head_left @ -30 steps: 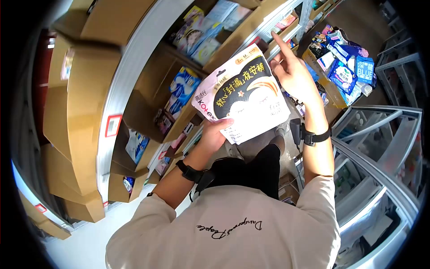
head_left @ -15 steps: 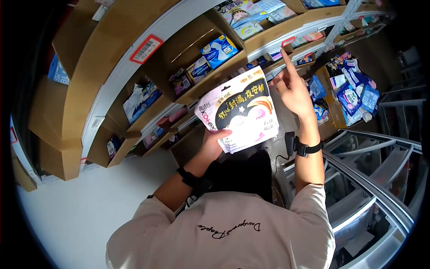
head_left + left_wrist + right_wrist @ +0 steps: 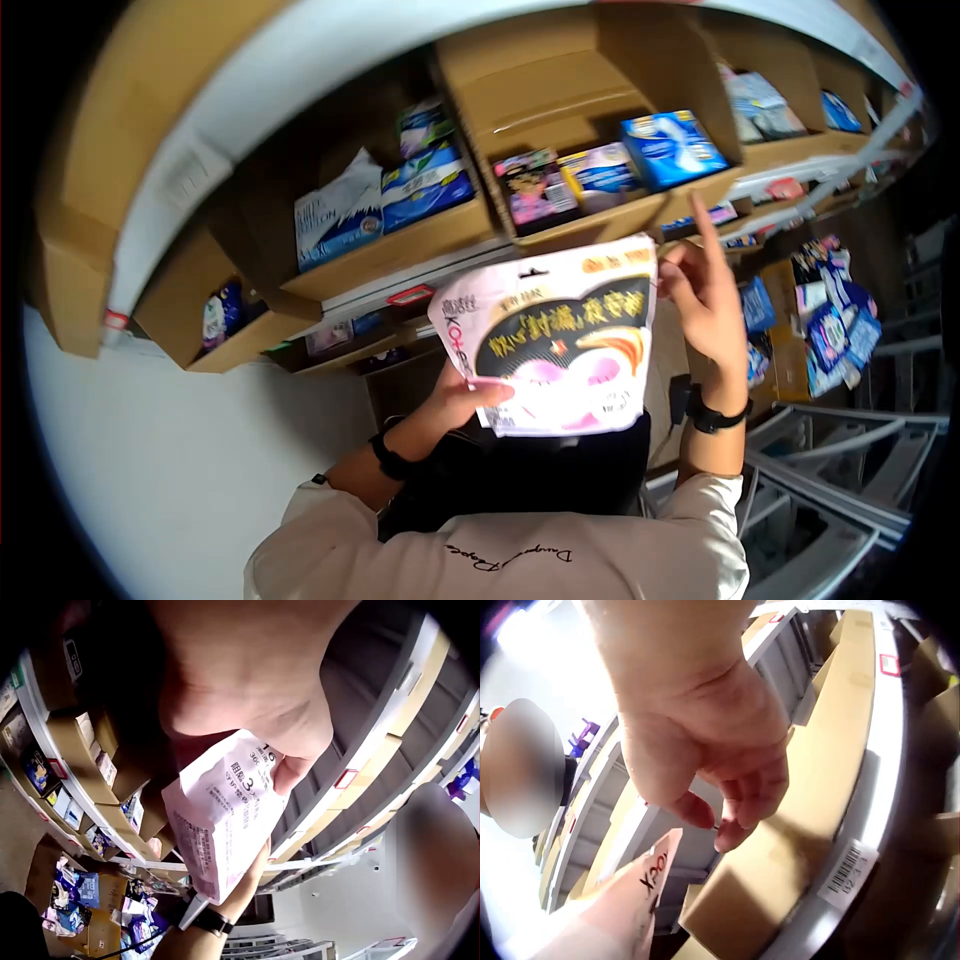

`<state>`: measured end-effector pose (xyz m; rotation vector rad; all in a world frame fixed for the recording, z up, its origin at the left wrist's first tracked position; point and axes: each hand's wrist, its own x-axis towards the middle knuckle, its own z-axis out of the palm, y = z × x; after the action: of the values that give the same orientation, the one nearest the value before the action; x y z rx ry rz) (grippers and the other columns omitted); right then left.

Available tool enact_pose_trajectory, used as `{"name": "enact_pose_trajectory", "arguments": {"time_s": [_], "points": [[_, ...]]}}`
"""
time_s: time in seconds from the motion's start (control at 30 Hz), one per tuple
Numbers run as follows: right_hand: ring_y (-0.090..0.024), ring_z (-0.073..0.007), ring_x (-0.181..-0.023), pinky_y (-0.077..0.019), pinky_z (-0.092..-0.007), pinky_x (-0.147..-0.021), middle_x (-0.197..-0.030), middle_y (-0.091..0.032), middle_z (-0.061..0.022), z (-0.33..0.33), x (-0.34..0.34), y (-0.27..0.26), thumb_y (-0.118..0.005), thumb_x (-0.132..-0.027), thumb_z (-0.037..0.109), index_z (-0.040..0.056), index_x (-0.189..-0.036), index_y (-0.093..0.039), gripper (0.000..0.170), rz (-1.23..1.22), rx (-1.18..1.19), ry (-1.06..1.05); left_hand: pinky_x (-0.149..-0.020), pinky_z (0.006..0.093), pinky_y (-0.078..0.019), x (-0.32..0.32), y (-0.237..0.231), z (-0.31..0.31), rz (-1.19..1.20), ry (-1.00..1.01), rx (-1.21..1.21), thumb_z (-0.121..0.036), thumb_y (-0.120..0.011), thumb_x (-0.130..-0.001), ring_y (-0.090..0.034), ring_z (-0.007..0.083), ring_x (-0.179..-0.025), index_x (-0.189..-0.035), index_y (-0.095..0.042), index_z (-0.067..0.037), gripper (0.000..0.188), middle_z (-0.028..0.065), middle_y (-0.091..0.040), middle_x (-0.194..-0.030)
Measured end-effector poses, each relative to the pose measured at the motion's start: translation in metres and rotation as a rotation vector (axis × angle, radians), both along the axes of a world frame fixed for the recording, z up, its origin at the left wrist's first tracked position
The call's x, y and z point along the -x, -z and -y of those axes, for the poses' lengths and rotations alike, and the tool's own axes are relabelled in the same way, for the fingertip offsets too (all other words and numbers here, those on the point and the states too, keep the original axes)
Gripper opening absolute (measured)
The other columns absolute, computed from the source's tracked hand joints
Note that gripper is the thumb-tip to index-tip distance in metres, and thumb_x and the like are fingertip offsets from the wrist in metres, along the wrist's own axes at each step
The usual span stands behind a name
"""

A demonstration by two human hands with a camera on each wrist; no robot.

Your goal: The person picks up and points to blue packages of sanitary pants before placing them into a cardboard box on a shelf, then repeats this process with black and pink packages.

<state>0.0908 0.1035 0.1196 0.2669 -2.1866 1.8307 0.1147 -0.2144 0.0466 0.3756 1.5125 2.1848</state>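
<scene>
A pale pink pack of Kotex night pants, dark curved label facing up, is held in front of the torso. My left hand grips its lower left corner, the thumb over the front. In the left wrist view, the pack's printed underside sticks out below that hand. My right hand is beside the pack's right edge, index finger pointing up toward the shelf and the other fingers bent. Seen from the right wrist, those loosely bent fingers hold nothing, and the pack's corner is apart from them.
Ahead, cardboard shelf bins hold a blue pad box, smaller boxes and soft packs. A floor carton at right is heaped with packs. Metal-framed racks stand lower right. Another person appears blurred behind.
The head view has swung left and closer to the shelf, so its bins appear larger and more head-on. The left hand still grips the pack; the right index finger still points.
</scene>
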Motion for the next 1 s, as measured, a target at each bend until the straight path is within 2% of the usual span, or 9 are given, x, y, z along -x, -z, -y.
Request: {"name": "enact_pose_trajectory", "arguments": {"time_s": [0.1,0.13,0.2,0.37,0.5,0.77,0.8,0.83,1.0], "points": [[-0.053,-0.0096,-0.076,-0.0445,-0.0212,-0.074,-0.083,-0.054,-0.0014,0.018,0.011,0.032,-0.045,-0.087,-0.012,0.0092,-0.156,-0.018,0.077,-0.111,0.025,-0.003,-0.097,0.0324,-0.0434,0.002,0.034,0.017,-0.231,0.072,0.074,0.000,-0.076,-0.075,-0.053,0.0187,-0.119,-0.138,-0.044,-0.001,0.071,0.0095,-0.056,-0.131],[-0.053,-0.0093,-0.077,-0.0439,-0.0210,-0.076,-0.083,-0.054,-0.0014,0.021,0.014,0.040,-0.045,-0.087,-0.012,0.0091,-0.156,-0.018,0.077,-0.143,0.001,-0.005,-0.099,0.0327,-0.0419,0.006,0.043,0.018,-0.389,0.062,0.044,0.001,-0.074,-0.076,-0.052,0.0190,-0.120,-0.138,-0.044,-0.001,0.069,0.0101,-0.055,-0.132],[-0.054,-0.0092,-0.079,-0.0437,-0.0222,-0.079,-0.085,-0.056,-0.0019,0.028,0.015,0.053,-0.047,-0.087,-0.009,0.0069,-0.155,-0.018,0.076,-0.196,-0.032,-0.046,-0.100,0.0327,-0.0411,0.014,0.063,0.027,-0.473,0.049,-0.030,0.000,-0.074,-0.077,-0.053,0.0193,-0.120,-0.138,-0.044,-0.001,0.068,0.0107,-0.055,-0.133],[-0.055,-0.0095,-0.075,-0.0453,-0.0223,-0.074,-0.082,-0.058,-0.0021,0.064,0.007,0.071,-0.050,-0.087,-0.005,0.0068,-0.155,-0.018,0.076,-0.276,-0.119,-0.046,-0.095,0.0311,-0.0458,0.021,0.079,0.046,-0.436,-0.109,-0.065,0.001,-0.075,-0.074,-0.058,0.0186,-0.112,-0.133,-0.049,0.001,0.064,0.0108,-0.061,-0.124],[-0.054,-0.0086,-0.069,-0.0455,-0.0226,-0.067,-0.078,-0.057,-0.0022,0.085,0.001,0.077,-0.050,-0.087,-0.003,0.0077,-0.155,-0.018,0.076,-0.322,-0.176,-0.054,-0.095,0.0317,-0.0460,0.021,0.103,0.070,-0.556,-0.187,-0.092,0.003,-0.074,-0.073,-0.059,0.0179,-0.111,-0.134,-0.047,0.000,0.067,0.0111,-0.061,-0.124],[-0.057,-0.0101,-0.066,-0.0466,-0.0228,-0.063,-0.073,-0.059,-0.0048,0.158,-0.020,0.062,-0.050,-0.089,-0.001,0.0097,-0.155,-0.017,0.075,-0.355,-0.273,-0.214,-0.094,0.0322,-0.0471,-0.031,0.104,0.138,-0.589,-0.454,-0.182,0.002,-0.073,-0.073,-0.060,0.0185,-0.110,-0.131,-0.048,0.003,0.064,0.0117,-0.061,-0.123],[-0.057,-0.0099,-0.066,-0.0467,-0.0225,-0.063,-0.073,-0.059,-0.0046,0.078,0.005,0.059,-0.050,-0.089,-0.002,0.0100,-0.155,-0.018,0.075,-0.331,-0.270,-0.230,-0.093,0.0328,-0.0482,-0.016,0.096,0.063,-0.521,-0.483,-0.199,0.002,-0.072,-0.073,-0.061,0.0192,-0.109,-0.130,-0.049,0.004,0.062,0.0120,-0.062,-0.122],[-0.057,-0.0095,-0.066,-0.0465,-0.0218,-0.063,-0.073,-0.060,-0.0047,0.060,0.014,0.063,-0.049,-0.089,-0.003,0.0102,-0.155,-0.017,0.075,-0.379,-0.251,-0.263,-0.093,0.0333,-0.0488,-0.015,0.096,0.046,-0.539,-0.490,-0.250,0.002,-0.071,-0.073,-0.061,0.0198,-0.108,-0.130,-0.049,0.004,0.061,0.0125,-0.062,-0.122],[-0.056,-0.0126,-0.064,-0.0475,-0.0270,-0.063,-0.075,-0.062,-0.0074,0.028,0.046,0.060,-0.048,-0.090,-0.004,0.0108,-0.155,-0.016,0.073,-0.395,-0.349,-0.387,-0.092,0.0347,-0.0509,-0.021,0.096,0.024,-0.616,-0.622,-0.339,0.005,-0.070,-0.073,-0.063,0.0219,-0.106,-0.130,-0.049,0.006,0.060,0.0149,-0.062,-0.121]]}}
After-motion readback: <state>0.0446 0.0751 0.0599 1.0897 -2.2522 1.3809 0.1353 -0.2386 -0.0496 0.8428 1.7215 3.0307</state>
